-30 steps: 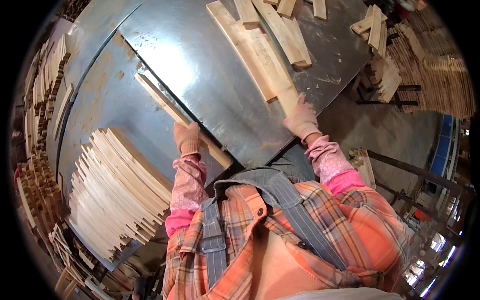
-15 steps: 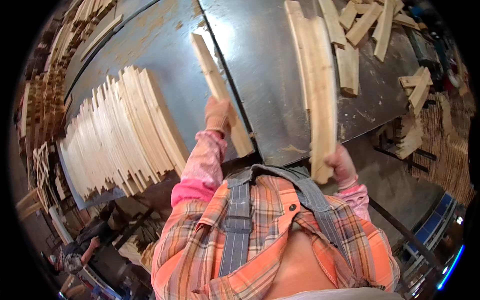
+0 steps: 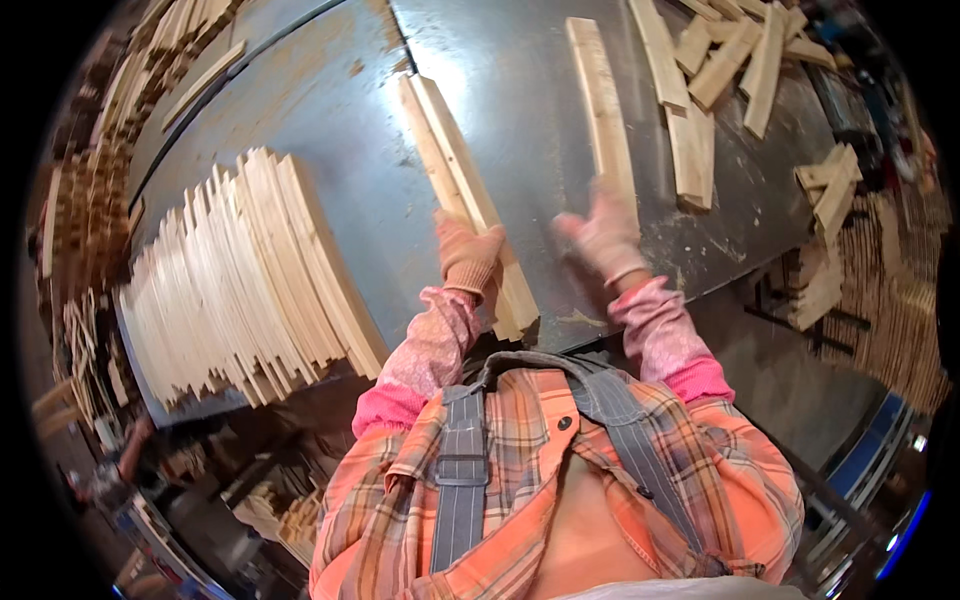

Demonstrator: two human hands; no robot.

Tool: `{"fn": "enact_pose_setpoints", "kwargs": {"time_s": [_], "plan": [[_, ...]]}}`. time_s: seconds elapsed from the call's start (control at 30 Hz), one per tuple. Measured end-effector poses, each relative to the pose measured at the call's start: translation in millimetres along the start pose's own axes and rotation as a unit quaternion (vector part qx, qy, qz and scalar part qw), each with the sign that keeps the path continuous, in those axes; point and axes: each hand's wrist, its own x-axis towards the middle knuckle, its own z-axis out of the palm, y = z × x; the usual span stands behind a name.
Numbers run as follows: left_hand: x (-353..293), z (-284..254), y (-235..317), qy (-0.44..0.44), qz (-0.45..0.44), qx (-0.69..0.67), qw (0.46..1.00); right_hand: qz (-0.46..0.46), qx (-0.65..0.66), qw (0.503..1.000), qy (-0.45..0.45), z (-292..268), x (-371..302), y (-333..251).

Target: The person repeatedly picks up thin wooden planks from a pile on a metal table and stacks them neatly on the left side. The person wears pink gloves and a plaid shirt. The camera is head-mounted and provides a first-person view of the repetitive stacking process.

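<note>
My left hand [image 3: 467, 248], in a pale pinkish glove, lies across two narrow wooden boards side by side on the metal table. Its fingers bend over the left board [image 3: 428, 150], while the thumb rests on the right board [image 3: 470, 178]. My right hand [image 3: 610, 238], gloved alike and slightly blurred, is open with the thumb out to the left. It is at the near end of a single wooden board [image 3: 597, 100]; whether it touches that board I cannot tell.
A row of many boards [image 3: 240, 270] lies tightly together at the left of the metal table [image 3: 350, 110]. Loose short boards [image 3: 725, 65] are heaped at the far right. More wood is stacked [image 3: 885, 290] beyond the right edge. Another person's arm [image 3: 133, 445] shows at lower left.
The board from my right hand now lies against the one under my left hand. My right hand has let go and moved forward and left to the remaining board.
</note>
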Motion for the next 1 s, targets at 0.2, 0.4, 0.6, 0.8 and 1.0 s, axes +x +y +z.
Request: {"fn": "enact_pose_setpoints", "kwargs": {"time_s": [0.2, 0.4, 0.6, 0.8, 1.0], "plan": [[11, -72, -28, -0.263, -0.107, -0.657, 0.699, 0.086, -0.171, 0.981, -0.024, -3, 77, 60], [28, -105, -80, -0.358, -0.1, -0.839, 0.397, 0.124, -0.141, 0.981, 0.049, 5, 69, 87], [34, -106, -95, -0.37, -0.044, -0.839, 0.396, 0.099, -0.125, 0.987, 0.008, 22, 66, 66], [32, -128, -107, -0.371, -0.034, -0.876, 0.307, 0.018, 0.246, 0.962, -0.12, 41, 40, 11], [30, -151, -99, -0.221, -0.162, -0.759, 0.591, -0.012, 0.577, 0.728, -0.37, 74, -4, -52]]}}
